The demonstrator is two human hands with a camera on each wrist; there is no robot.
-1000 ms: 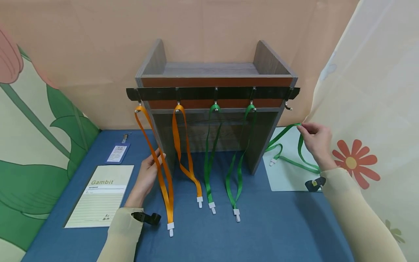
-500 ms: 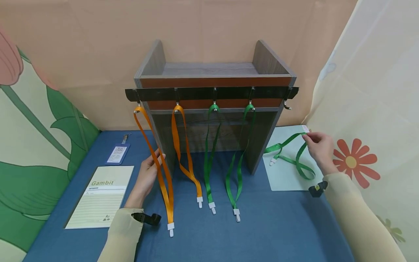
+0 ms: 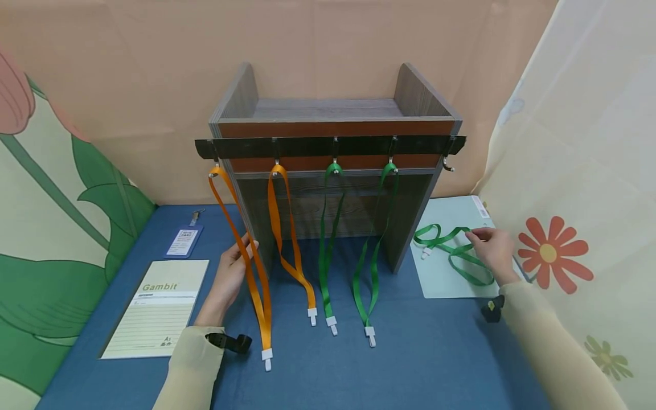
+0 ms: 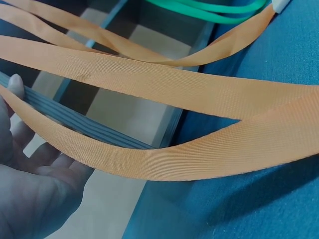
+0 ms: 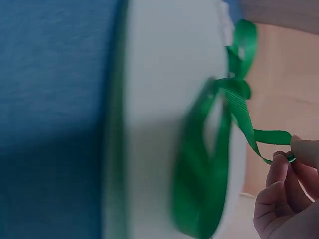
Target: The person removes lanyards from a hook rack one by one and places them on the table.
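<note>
My right hand (image 3: 494,253) pinches part of a green lanyard (image 5: 239,107) between thumb and fingers. The rest of that lanyard lies in loops on a pale blue sheet-like pad (image 3: 430,279), its white clip near the left edge. At the left side panel of a grey wooden shelf (image 3: 328,107), my left hand (image 3: 229,279) holds the panel's front edge, partly behind a hanging orange lanyard (image 3: 263,313). A second orange lanyard (image 3: 297,270) and two green lanyards (image 3: 323,256) hang from a black hook rail (image 3: 307,147) on the shelf; its right-end hook (image 3: 448,166) bears nothing.
On the blue tabletop (image 3: 410,370), a notepad marked "Gambit" (image 3: 164,319) lies at the left. A blue card holder (image 3: 184,242) with a metal clip is behind it. A flowered curtain (image 3: 579,159) borders the right side.
My right hand shifted right, then back left and lower, with the green lanyard in its fingers. The lanyard's loops now sit flatter and closer together on the pad. My left hand stayed put.
</note>
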